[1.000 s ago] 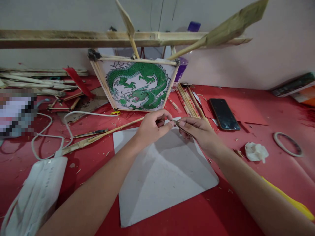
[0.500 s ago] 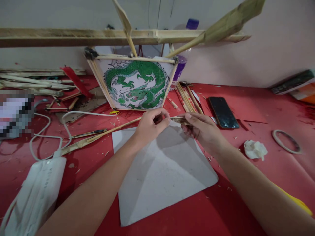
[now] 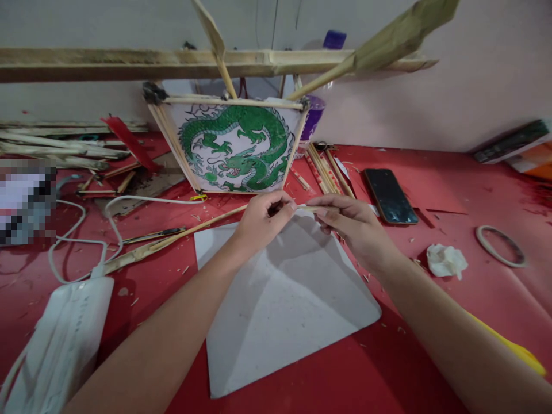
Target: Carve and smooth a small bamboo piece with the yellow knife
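A long bamboo strip [image 3: 211, 221] runs from the left side of the table up to my hands, wider at its left end and slender nearer me. My left hand [image 3: 265, 218] pinches it between thumb and fingers. On the right, my right hand [image 3: 357, 227] is closed round the strip's other end, thumb on the near side. A short pale stretch shows between the two hands. Both hands are above the far edge of a grey board [image 3: 284, 299]. Right behind them stands a stick-framed panel [image 3: 239, 146] with a green dragon picture.
A white power strip [image 3: 77, 322] and its cable lie left, beside a craft knife [image 3: 153, 234]. Bamboo sticks [image 3: 325, 172], a phone [image 3: 390, 195], crumpled tissue [image 3: 446, 260] and a tape roll [image 3: 500, 246] are at right. A long bamboo piece [image 3: 129, 64] crosses above the panel.
Near my right hand the strip showed a broad dark face; now a thin pale edge shows there. My right fingers have shifted on it. My left hand stays nearly in place.
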{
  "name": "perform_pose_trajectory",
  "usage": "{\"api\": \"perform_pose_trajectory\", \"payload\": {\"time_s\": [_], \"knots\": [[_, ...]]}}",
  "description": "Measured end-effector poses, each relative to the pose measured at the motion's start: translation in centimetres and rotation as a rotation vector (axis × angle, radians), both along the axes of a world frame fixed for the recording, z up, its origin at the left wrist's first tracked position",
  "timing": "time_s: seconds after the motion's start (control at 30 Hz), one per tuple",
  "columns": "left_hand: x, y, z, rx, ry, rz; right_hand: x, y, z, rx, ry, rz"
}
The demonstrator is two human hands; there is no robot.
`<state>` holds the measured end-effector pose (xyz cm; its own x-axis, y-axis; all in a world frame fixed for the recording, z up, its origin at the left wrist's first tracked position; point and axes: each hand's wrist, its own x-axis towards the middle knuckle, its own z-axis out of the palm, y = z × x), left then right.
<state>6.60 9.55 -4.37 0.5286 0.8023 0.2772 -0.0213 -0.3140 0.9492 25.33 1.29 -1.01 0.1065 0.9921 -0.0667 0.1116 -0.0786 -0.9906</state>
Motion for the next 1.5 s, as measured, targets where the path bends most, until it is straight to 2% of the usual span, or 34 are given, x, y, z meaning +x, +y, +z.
{"api": "perform_pose_trajectory", "payload": {"time_s": [0.17,0.27,0.5,0.67,0.77,1.03,1.27,1.33,1.5], "knots": [[0.1,0.0,-0.3,-0.026,0.006,0.022,-0.2,0.1,0.0,-0.004,-0.04,-0.002],[0.1,0.0,-0.4,-0.03,0.002,0.017,-0.3,0.1,-0.3,0.056,-0.148,0.017],[0.2,0.1,-0.4,-0.039,-0.023,0.025,-0.7,-0.2,-1.0,0.195,-0.569,0.059],[0.2,0.1,-0.3,-0.049,-0.021,0.025,-1.3,-0.5,-1.1,0.273,-0.907,0.159],[0.2,0.0,-0.2,-0.041,-0.016,0.027,-1.7,-0.8,-1.3,0.312,-1.02,0.221],[0.3,0.2,-0.4,0.0,0.037,0.047,-2.6,-1.4,-1.5,0.34,-1.052,0.328],[0.4,0.3,-0.6,-0.029,0.029,0.051,-5.2,-3.4,-0.9,0.365,-0.968,0.529],[0.3,0.3,-0.6,-0.025,0.025,0.049,-5.1,-3.3,-1.0,0.362,-1.021,0.514],[0.2,0.2,-0.3,-0.004,0.031,0.041,-2.5,-1.6,-1.3,0.266,-1.153,0.296]]}}
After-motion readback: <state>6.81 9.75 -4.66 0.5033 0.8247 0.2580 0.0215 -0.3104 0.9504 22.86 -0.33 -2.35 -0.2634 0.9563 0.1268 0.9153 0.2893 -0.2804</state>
